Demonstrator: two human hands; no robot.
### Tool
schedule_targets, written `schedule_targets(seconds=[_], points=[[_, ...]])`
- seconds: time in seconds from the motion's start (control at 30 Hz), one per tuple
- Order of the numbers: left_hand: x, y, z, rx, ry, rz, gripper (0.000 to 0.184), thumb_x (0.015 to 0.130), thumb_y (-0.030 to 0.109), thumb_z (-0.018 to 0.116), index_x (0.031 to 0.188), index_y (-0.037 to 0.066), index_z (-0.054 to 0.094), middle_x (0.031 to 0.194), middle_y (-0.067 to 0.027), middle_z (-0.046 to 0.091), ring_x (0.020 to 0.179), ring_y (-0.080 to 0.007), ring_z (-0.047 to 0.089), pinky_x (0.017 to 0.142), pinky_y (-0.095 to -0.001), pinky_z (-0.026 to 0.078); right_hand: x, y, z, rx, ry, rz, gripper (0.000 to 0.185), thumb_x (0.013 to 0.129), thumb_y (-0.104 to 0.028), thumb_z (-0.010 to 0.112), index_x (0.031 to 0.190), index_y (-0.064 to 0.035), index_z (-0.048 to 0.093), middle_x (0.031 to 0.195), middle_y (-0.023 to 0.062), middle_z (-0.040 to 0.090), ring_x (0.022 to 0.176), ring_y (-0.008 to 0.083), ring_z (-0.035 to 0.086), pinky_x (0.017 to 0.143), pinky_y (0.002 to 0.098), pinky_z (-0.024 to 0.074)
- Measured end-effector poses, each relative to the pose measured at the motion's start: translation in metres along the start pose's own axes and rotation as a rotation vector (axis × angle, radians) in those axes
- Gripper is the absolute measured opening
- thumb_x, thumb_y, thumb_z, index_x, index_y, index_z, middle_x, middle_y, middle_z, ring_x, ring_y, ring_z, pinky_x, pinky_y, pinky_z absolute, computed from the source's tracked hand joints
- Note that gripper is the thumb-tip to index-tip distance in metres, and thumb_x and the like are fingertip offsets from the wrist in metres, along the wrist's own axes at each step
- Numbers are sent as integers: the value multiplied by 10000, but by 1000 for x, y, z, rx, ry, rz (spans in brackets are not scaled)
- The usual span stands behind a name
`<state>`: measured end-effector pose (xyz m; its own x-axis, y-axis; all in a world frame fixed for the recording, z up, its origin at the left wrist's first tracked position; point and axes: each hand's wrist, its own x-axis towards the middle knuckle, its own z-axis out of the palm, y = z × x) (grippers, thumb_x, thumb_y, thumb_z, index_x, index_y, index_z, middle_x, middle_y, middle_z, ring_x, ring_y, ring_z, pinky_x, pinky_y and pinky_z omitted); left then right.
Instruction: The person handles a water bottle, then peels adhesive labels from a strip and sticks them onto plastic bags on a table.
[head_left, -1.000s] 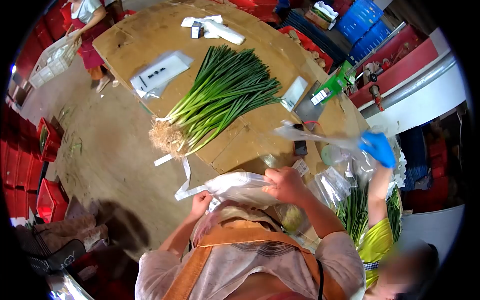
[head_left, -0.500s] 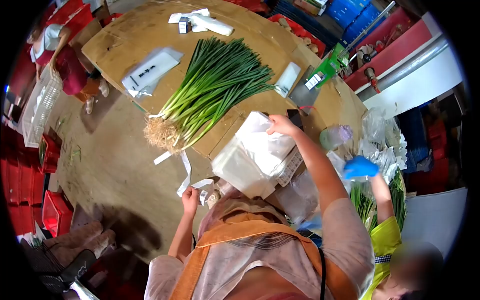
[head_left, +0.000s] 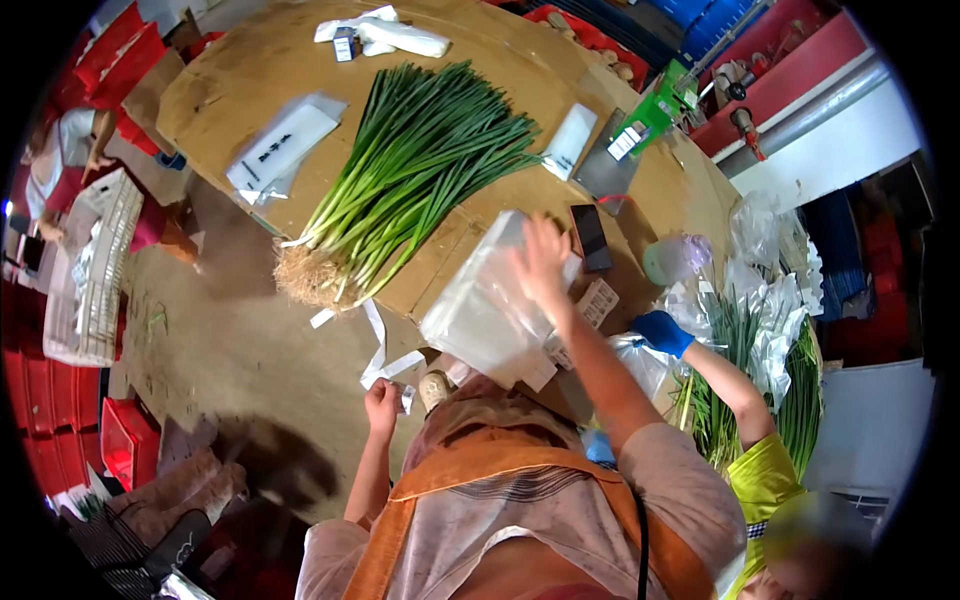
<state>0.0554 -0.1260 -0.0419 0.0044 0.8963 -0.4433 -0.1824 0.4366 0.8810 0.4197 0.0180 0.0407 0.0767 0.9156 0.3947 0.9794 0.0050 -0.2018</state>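
Note:
My left hand (head_left: 382, 402) is closed on a thin white strip (head_left: 377, 345). The strip trails up in loops toward the table's edge. With its fingers spread, my right hand (head_left: 543, 265) is over a stack of clear plastic bags (head_left: 478, 310) at the near table edge; contact with the top bag is unclear. Behind the stack lies a large bunch of green onions (head_left: 425, 165), its pale roots (head_left: 310, 275) pointing toward the left front edge. A dark phone (head_left: 591, 238) lies just right of my right hand, near a printed label sheet (head_left: 597, 303).
Packaged bags (head_left: 285, 148) lie on the cardboard-covered table (head_left: 230, 90), with a green box (head_left: 655, 125) at the right. A co-worker's blue-gloved hand (head_left: 662, 332) reaches beside bagged greens (head_left: 730, 400). Another person (head_left: 75, 150) stands left by a white crate (head_left: 100, 270).
My right hand has let go of the white folded plastic on the stack and spread its fingers. The phone has come into fuller view. The co-worker's gloved hand has moved left.

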Motion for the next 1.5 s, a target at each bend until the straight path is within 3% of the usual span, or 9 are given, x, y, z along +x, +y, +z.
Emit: schedule_targets(seconds=[0.17, 0.7, 1.0, 1.17, 1.23, 1.27, 1.33, 1.37, 1.5], points=[[15, 8, 23, 51, -60, 24, 182, 883, 69, 494, 705, 57, 461, 557, 14, 475, 432, -48, 403, 387, -208, 333, -73, -24, 23, -59, -234, 24, 559, 882, -483, 435, 1369, -215, 379, 1470, 95, 252, 1349, 349, 193, 1079, 548, 77], [18, 12, 39, 90, -150, 14, 210, 875, 53, 507, 683, 94, 436, 525, 49, 411, 431, -35, 355, 397, -211, 292, -68, -19, 17, -6, -122, 38, 520, 869, -448, 485, 1322, -197, 445, 1438, 49, 321, 1329, 313, 239, 1073, 518, 140], [22, 12, 36, 106, -107, -3, 172, 871, 65, 511, 706, 87, 466, 540, 56, 410, 442, -32, 353, 407, -208, 298, -114, -11, -43, 351, -31, 174, 568, 844, -353, 575, 1304, -55, 426, 1396, 149, 356, 1288, 349, 293, 1056, 465, 176], [32, 3, 28, 178, -130, 20, 140, 879, 107, 507, 747, 60, 512, 596, 49, 458, 482, -23, 380, 417, -199, 297, -219, 35, -100, 267, 31, 503, 519, 815, -310, 604, 1255, -74, 463, 1340, 152, 406, 1215, 330, 375, 1021, 462, 254], [37, -2, 30, 172, -159, 17, 147, 877, 104, 507, 735, 70, 501, 590, 59, 441, 484, -19, 362, 420, -198, 281, -274, 70, -115, -206, -81, 565, 554, 815, -302, 602, 1299, -96, 428, 1370, 125, 377, 1227, 326, 365, 1019, 485, 273], [39, 0, 33, 164, -189, 20, 153, 877, 102, 508, 727, 75, 494, 587, 63, 432, 485, -17, 352, 421, -198, 271, -322, 103, -100, 259, 187, 737, 605, 786, -324, 630, 1310, -105, 420, 1383, 114, 365, 1246, 322, 341, 1010, 487, 272], [50, -2, 38, 171, -232, 39, 160, 872, 94, 510, 716, 82, 481, 583, 68, 422, 486, -14, 340, 423, -198, 260, -392, 145, -105, 143, 169, 1018, 672, 751, -376, 656, 1323, -125, 407, 1415, 88, 319, 1277, 312, 300, 1012, 503, 262], [53, -3, 42, 177, -253, 47, 164, 870, 90, 512, 710, 85, 475, 581, 70, 417, 487, -13, 334, 425, -198, 254, -410, 150, -114, -449, -146, 1102, 687, 745, -405, 654, 1324, -137, 401, 1436, 73, 284, 1289, 306, 283, 1022, 516, 253], [59, 10, 64, 172, -277, 42, 166, 863, 66, 513, 704, 87, 468, 578, 74, 414, 490, -11, 330, 428, -195, 248, -411, 129, -161, -428, -693, 1349, 737, 767, -439, 614, 1368, -152, 300, 1477, 77, 181, 1329, 322, 216, 1042, 544, 219]])
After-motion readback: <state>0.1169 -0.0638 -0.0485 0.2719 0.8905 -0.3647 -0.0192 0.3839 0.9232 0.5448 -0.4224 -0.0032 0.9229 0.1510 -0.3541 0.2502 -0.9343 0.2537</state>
